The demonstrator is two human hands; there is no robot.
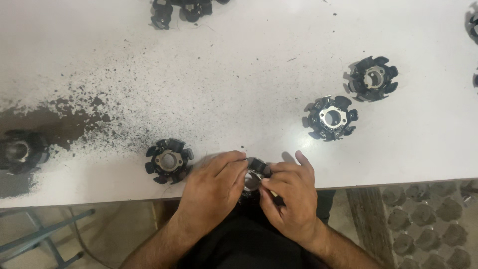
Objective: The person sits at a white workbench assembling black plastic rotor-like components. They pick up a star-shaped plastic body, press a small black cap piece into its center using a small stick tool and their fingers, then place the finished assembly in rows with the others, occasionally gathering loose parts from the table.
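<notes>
blurred black stator core [20,151] at the far left edge; second black stator core [168,160] just beside the left hand [215,187]. left hand, palm down, fingers curled – pinches the held stator core [256,169] at the white table [239,65] edge. right hand [291,192] closes on the same part, thumb tucked. two more cores [331,118] lie right.

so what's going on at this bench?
A person holds a black stator core at the near edge of the white table, left hand and right hand both gripping it. Another core lies just beside the left hand, two more farther right. Dark grit covers the table's left side.
</notes>
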